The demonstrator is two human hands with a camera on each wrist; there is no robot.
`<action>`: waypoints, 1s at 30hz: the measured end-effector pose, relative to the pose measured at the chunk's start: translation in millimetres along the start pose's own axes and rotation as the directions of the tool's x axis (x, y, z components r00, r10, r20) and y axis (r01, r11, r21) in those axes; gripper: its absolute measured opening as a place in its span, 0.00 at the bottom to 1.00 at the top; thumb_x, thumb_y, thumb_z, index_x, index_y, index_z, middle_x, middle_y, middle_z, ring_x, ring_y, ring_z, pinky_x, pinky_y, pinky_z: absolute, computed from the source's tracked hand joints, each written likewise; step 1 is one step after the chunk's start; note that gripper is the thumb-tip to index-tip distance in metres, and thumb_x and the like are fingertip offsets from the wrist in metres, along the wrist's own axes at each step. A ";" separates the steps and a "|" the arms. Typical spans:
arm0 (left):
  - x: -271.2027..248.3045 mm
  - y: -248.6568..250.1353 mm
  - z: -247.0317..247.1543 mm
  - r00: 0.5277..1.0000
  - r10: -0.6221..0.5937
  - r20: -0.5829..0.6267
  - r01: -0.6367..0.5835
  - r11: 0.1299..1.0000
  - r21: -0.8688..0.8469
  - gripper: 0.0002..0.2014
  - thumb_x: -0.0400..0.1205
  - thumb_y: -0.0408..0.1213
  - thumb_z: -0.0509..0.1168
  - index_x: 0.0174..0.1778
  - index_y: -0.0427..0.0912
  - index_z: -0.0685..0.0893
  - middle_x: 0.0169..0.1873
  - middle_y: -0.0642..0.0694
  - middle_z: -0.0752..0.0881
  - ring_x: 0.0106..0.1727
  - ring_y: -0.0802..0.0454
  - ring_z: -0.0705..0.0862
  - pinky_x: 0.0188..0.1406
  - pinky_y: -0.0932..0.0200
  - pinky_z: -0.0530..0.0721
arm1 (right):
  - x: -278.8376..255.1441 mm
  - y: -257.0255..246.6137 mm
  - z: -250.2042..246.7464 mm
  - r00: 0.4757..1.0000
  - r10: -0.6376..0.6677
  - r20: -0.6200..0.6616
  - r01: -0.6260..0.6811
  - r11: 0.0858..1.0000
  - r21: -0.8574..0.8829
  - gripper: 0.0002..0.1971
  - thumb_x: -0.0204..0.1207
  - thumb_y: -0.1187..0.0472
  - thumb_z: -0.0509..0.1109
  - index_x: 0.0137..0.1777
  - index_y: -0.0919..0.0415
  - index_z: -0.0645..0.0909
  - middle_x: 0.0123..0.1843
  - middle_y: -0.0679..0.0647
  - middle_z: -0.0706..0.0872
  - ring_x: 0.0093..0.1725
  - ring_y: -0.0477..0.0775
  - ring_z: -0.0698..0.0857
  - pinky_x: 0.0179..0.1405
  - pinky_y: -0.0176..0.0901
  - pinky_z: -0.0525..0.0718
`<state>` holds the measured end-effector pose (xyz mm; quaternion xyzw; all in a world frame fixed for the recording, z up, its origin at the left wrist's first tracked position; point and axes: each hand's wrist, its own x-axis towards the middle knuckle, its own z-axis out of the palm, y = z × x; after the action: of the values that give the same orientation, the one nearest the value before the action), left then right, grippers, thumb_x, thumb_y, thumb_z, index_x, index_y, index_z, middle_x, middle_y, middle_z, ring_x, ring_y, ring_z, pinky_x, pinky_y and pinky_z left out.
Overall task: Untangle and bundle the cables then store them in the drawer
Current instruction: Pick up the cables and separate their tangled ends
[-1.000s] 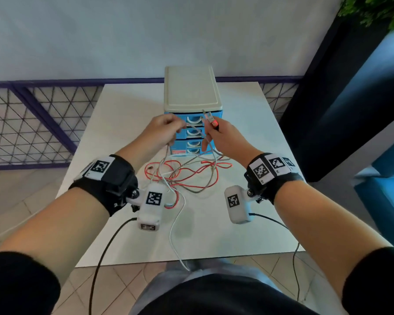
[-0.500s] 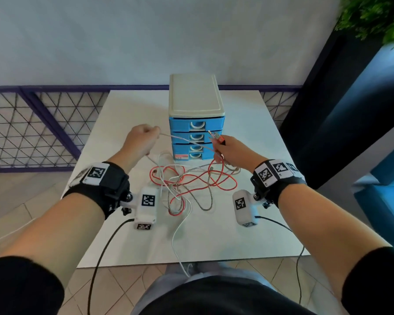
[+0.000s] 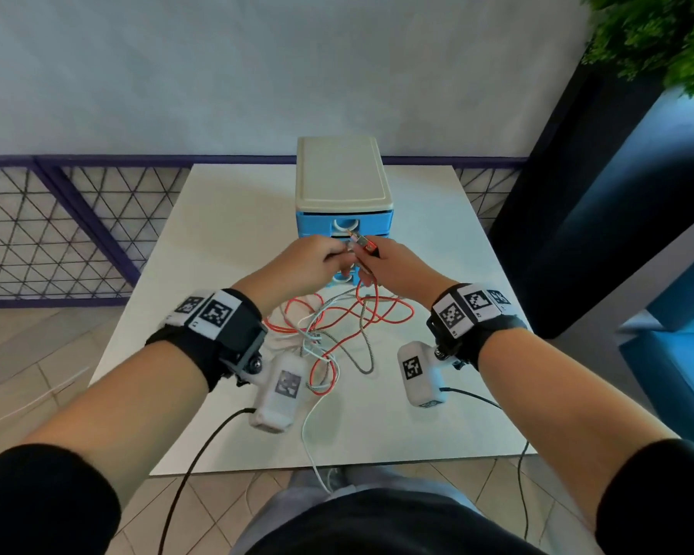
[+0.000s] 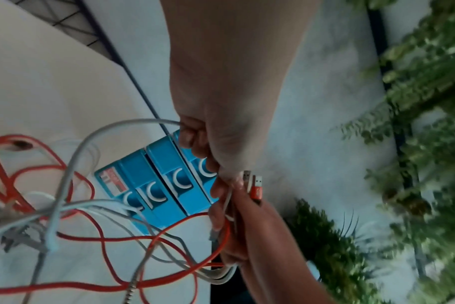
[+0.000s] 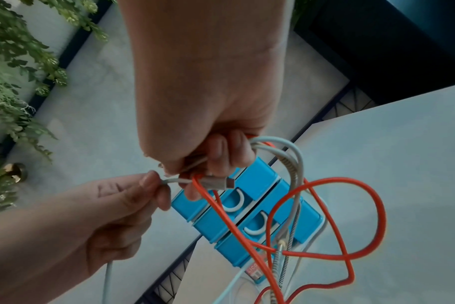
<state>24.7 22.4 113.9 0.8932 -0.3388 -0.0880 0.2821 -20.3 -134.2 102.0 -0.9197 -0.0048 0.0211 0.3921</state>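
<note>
Both hands closed: right hand [image 3: 397, 266] gripping orange-red, white & braided grey cable ends [image 5: 286, 156], left hand [image 3: 309, 262] pinching thin white cable [image 5: 174, 181] just beside.

Cable tangle [image 3: 337, 330] blocks drawer unit [image 3: 343, 218] front; table [image 3: 225, 218] sides open.

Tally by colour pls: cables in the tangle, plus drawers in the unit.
orange cable: 1
grey braided cable: 1
white cable: at least 1; the pale strands overlap, so the exact count cannot be told
blue drawers: 3
Total: at least 6
</note>
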 end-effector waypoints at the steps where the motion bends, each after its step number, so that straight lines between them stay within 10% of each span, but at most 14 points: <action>1: -0.2 2.0 -2.7 1.000 -0.017 0.019 0.018 0.998 -0.058 0.12 0.86 0.43 0.58 0.38 0.50 0.82 0.28 0.60 0.79 0.25 0.72 0.77 0.24 0.76 0.68 | -1.5 -0.6 0.3 1.000 -0.015 -0.009 0.015 1.000 0.002 0.17 0.87 0.52 0.54 0.35 0.48 0.72 0.30 0.48 0.82 0.28 0.45 0.77 0.31 0.35 0.74; 8: -15.7 -5.1 -13.2 0.913 -0.172 0.369 0.361 0.759 -0.541 0.15 0.87 0.42 0.56 0.41 0.40 0.83 0.18 0.54 0.62 0.18 0.58 0.58 0.17 0.65 0.56 | 3.9 16.6 2.2 0.998 -0.008 -0.060 -0.003 0.984 -0.177 0.06 0.83 0.60 0.57 0.45 0.53 0.70 0.39 0.55 0.84 0.35 0.55 0.82 0.35 0.49 0.78; 14: -19.9 -23.0 -28.7 0.947 -0.287 0.143 0.284 0.544 -0.790 0.14 0.89 0.39 0.53 0.43 0.41 0.82 0.23 0.53 0.76 0.23 0.56 0.72 0.26 0.64 0.73 | 3.7 29.6 -8.9 0.936 0.341 -0.092 -0.284 0.881 0.380 0.14 0.87 0.56 0.54 0.39 0.57 0.72 0.34 0.57 0.84 0.18 0.42 0.75 0.19 0.34 0.70; 20: -14.1 8.9 -2.9 0.972 -0.232 -0.020 0.134 0.629 -0.766 0.10 0.87 0.35 0.57 0.45 0.41 0.82 0.34 0.49 0.88 0.32 0.59 0.86 0.36 0.61 0.88 | 4.2 -13.4 -5.8 0.979 0.187 0.086 -0.149 0.357 0.922 0.18 0.89 0.55 0.50 0.59 0.68 0.77 0.52 0.58 0.89 0.45 0.50 0.90 0.40 0.41 0.87; 26: -10.7 27.0 11.8 0.949 -0.202 -0.243 0.016 0.798 -0.602 0.08 0.85 0.39 0.62 0.41 0.43 0.83 0.34 0.43 0.86 0.31 0.41 0.89 0.35 0.47 0.91 | 3.6 -32.3 -0.3 0.987 0.154 0.051 -0.097 0.308 0.946 0.15 0.89 0.58 0.52 0.51 0.62 0.78 0.53 0.59 0.87 0.44 0.54 0.88 0.35 0.42 0.87; 30: -8.1 29.7 12.1 0.978 -0.203 -0.047 0.151 0.848 -0.508 0.18 0.86 0.51 0.54 0.57 0.41 0.82 0.42 0.48 0.86 0.47 0.50 0.87 0.55 0.49 0.87 | 2.1 -32.6 0.9 0.980 0.193 0.040 -0.102 0.322 0.941 0.14 0.88 0.58 0.55 0.44 0.59 0.78 0.44 0.55 0.83 0.43 0.51 0.83 0.40 0.39 0.85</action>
<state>-2.2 4.2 120.3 0.8197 -0.2060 -0.1542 0.5118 -18.0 -111.0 124.8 -0.5224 0.1074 0.0189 0.8457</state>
